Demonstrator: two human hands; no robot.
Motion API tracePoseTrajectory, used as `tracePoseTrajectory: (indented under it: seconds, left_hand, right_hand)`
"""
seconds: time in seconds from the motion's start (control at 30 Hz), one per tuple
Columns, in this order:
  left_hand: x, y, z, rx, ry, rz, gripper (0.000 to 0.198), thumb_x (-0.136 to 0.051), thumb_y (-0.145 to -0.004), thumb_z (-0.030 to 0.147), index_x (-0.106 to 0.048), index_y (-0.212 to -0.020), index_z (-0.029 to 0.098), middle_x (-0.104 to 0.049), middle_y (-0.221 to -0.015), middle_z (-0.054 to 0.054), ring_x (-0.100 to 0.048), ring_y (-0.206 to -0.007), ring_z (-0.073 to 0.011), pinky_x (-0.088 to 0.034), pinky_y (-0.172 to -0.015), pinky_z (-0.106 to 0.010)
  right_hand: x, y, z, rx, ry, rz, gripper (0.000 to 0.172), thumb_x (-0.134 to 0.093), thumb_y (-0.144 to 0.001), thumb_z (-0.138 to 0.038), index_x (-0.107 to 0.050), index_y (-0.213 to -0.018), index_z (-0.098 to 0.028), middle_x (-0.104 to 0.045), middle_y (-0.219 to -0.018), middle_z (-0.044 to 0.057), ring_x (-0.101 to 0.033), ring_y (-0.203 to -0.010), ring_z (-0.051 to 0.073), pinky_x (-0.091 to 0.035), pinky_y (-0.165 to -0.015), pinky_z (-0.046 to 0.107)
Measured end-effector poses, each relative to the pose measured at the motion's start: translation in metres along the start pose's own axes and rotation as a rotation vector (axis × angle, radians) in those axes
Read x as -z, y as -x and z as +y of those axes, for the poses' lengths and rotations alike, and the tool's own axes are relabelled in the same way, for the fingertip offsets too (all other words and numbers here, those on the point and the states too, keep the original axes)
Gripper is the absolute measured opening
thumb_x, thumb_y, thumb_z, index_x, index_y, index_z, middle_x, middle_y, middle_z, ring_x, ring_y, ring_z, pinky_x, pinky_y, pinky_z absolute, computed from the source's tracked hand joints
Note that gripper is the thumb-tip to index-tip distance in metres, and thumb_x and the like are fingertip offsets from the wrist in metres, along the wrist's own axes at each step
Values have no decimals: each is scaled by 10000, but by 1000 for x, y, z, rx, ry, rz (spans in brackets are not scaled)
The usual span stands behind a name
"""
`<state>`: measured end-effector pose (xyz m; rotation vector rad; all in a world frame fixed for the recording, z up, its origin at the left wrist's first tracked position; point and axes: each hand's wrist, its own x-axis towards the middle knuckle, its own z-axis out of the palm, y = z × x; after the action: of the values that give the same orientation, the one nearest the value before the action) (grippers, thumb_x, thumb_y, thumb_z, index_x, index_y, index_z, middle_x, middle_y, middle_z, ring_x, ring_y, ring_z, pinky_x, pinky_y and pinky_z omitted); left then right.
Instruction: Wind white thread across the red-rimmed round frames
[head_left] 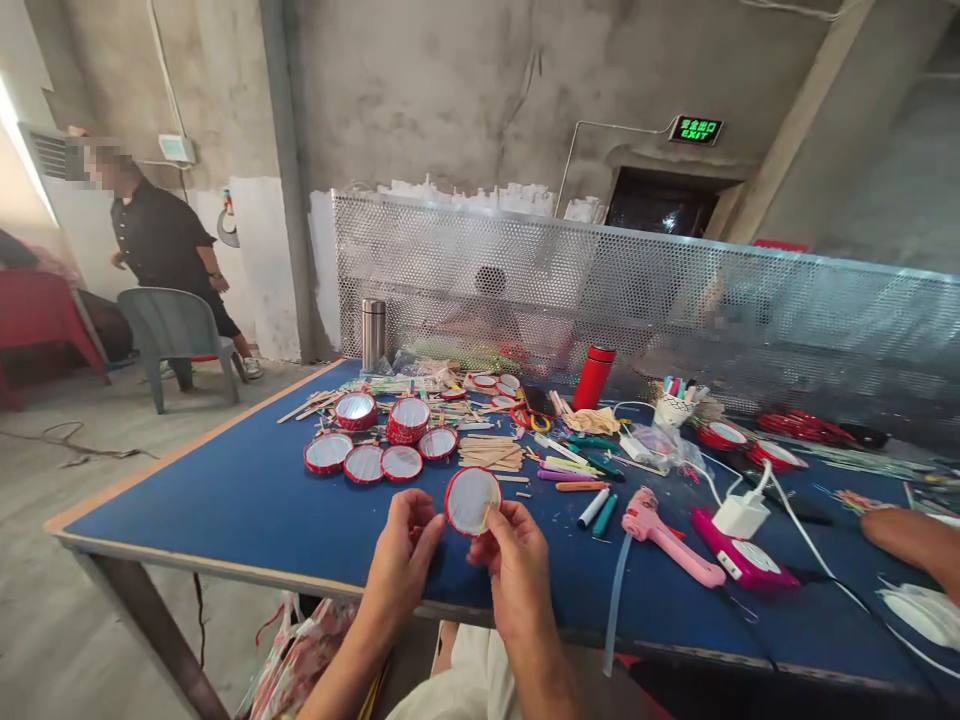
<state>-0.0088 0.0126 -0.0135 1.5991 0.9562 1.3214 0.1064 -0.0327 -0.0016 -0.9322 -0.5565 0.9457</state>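
My right hand (514, 555) pinches a small round white disc with a red rim (472, 500) by its lower right edge, thumb in front. The disc is tilted up, facing me, above the table's front part. Just left of the disc's edge is my left hand (409, 550), its fingers curled in and the thumb against them. Whether something small sits between those fingers is hidden. Beyond my hands lie similar discs, one of them (402, 462) flat and others in a stack (409, 418). A pile of flat wooden sticks (491, 452) lies behind the held disc.
On the blue table (225, 510), markers (604, 515) and a pink glue gun (667, 540) lie to my right, with a magenta power bank (742, 550) and cables. A red flask (594, 377) and a steel flask (373, 335) stand behind. Another person's arm (911, 540) reaches in at right.
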Motion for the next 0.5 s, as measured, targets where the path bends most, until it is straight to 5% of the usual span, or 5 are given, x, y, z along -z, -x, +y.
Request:
tracePoseTrajectory:
  seconds: [0.23, 0.37, 0.5]
  left_hand:
    - [4, 9, 0, -117, -57, -133, 611, -594, -757, 221, -354, -1319, 237, -544, -1127, -71, -607, -828, -159, -526, -689, -278]
    - [0, 15, 4, -159, -306, -151, 690, -559, -769, 190, -284, -1401, 225, -560, -1050, -67, -557, -584, -113, -508, -606, -279]
    - [-3, 19, 9, -187, -412, -110, 716, -564, -776, 222, -253, -1420, 185, -569, -974, -61, -562, -613, -136, -508, -628, -281]
  right_hand:
    - [-5, 3, 9, 153, 97, 62, 319, -685, -715, -432, -530, -783, -162, -551, -505, -58, -469, -411, 66, -347, -394, 165]
    - [-5, 4, 13, 181, 151, 121, 328, -689, -701, -446, -534, -778, -166, -557, -567, -57, -475, -447, 73, -379, -429, 185]
    - [-2, 2, 12, 220, 199, 108, 304, -699, -677, -417, -547, -739, -160, -586, -643, -31, -526, -565, 100, -436, -540, 216]
